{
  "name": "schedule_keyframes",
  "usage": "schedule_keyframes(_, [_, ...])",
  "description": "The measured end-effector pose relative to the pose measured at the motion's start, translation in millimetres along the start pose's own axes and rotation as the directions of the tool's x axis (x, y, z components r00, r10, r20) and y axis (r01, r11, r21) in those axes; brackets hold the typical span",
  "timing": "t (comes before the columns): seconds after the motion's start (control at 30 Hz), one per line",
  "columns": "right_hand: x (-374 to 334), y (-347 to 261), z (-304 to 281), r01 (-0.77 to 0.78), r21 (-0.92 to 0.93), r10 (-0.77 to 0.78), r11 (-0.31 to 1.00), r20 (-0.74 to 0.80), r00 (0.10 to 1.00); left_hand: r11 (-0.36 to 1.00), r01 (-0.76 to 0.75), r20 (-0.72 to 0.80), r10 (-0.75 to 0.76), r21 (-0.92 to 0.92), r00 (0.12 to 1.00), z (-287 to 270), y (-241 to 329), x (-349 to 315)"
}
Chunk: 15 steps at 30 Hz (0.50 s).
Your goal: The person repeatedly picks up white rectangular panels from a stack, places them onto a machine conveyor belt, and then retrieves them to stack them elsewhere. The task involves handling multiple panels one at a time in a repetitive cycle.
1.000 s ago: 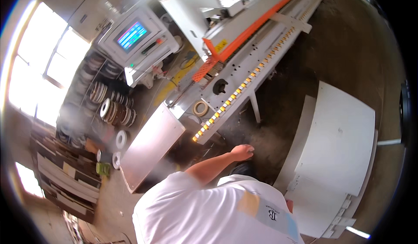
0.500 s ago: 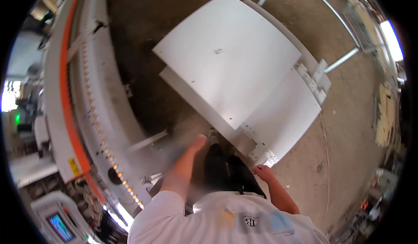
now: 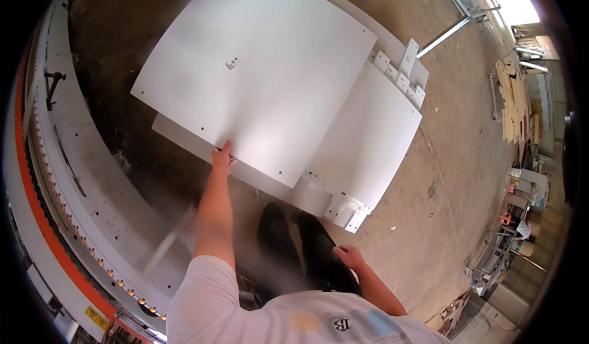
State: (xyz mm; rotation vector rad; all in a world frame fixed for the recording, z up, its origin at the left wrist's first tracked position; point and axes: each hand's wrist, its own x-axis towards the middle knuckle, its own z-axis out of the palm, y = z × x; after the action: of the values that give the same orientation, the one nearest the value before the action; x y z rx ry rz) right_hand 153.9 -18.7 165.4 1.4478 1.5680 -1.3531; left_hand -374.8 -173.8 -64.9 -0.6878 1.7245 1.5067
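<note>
A large white panel point(image 3: 276, 74) with a small label and several drilled holes lies on top of a stack. My left hand point(image 3: 224, 157) pinches its near edge, thumb on the top face and fingers beneath. Under it, a second white panel point(image 3: 368, 135) sticks out to the right and along the near side. Close to my right thigh hangs my right hand point(image 3: 350, 256), its fingers curled in with nothing visible in them. Small white drilled blocks point(image 3: 346, 212) sit at the near corner of the lower panel.
A long machine with an orange stripe point(image 3: 46, 227) and a row of yellow rollers curves along the left. More narrow white pieces point(image 3: 402, 77) lie on the stack's right edge. A metal frame point(image 3: 445, 37) stands beyond, and stacked boards point(image 3: 514, 102) are at far right.
My left hand has reached forward and taken hold of the top panel's near edge. My right hand stays low by my leg. The view has shifted, putting the stack further left.
</note>
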Motion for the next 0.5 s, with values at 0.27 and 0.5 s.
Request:
schedule_keyframes(0.27, [46,-22,-21,0.164,0.009,-0.164,0.986,0.004,0.986,0.996,0.063,-0.051,-0.059,0.068,0.997,16,-28,-36])
schedule_keyframes(0.5, [137,-58,-75,0.31,-0.076,-0.313,0.948,-0.403,0.86,0.992,0.12,-0.052,-0.122,-0.049,0.991,39,-110,-132])
